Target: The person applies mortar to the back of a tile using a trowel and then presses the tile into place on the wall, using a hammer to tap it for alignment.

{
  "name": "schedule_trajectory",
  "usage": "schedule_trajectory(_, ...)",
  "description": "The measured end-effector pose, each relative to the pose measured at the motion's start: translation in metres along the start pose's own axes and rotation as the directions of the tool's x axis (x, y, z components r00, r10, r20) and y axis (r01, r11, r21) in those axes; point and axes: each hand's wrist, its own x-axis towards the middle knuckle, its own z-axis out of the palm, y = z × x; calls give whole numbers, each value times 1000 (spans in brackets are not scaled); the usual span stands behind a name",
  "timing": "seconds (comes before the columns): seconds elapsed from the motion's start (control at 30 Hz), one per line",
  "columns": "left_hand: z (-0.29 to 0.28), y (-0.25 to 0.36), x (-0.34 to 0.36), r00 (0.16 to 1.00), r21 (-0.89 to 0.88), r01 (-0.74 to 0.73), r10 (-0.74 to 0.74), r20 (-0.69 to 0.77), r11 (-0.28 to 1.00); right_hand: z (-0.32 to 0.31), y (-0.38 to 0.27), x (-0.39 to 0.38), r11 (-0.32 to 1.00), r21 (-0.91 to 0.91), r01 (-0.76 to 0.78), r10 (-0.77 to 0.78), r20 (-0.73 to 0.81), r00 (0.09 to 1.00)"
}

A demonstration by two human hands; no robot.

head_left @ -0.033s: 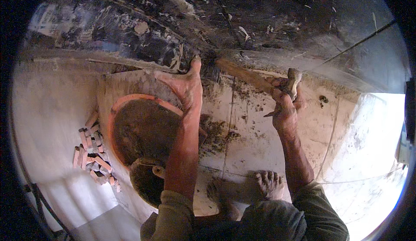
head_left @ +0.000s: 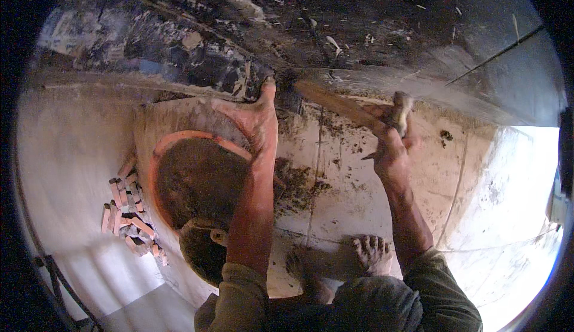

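Observation:
My left hand (head_left: 254,117) presses against the lower edge of a dark, smeared slab (head_left: 191,51). Its thumb stretches up and a finger reaches out to the side; the other fingers are mostly hidden. My right hand (head_left: 391,138) is closed around a long, flat, brown tool (head_left: 341,103), slightly blurred. The tool's pale, rounded end (head_left: 402,105) sticks up above the fist. Its far tip lies close to the dark corner where the slabs meet, to the right of my left thumb.
Below my left forearm lies a wide, orange-rimmed round pan (head_left: 185,135) with a dark inside. A smaller dark round vessel (head_left: 200,257) overlaps it. Broken bricks (head_left: 128,206) are piled at the left. My bare foot (head_left: 373,255) rests on the stained, pale floor (head_left: 353,206).
My right hand and the brown tool have shifted slightly to the left and are more blurred. My left hand stays on the slab's edge.

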Motion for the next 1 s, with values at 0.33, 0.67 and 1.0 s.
schedule_trajectory(0.33, -5, -6, -3, 985, 355, 153, -113, -130, 922, -3, -12, -2, 995, 94, -39, 28, 114, 993)
schedule_trajectory(0.67, 4, 8, -7, 991, 323, 98, -62, -121, 941, -2, -16, 7, 959, -211, 188, -170, 103, 980)
schedule_trajectory(1.0, -15, -60, -37, 995, -118, -98, 99, -3, 988, -18, -28, -6, 991, -33, 129, -125, 104, 987)
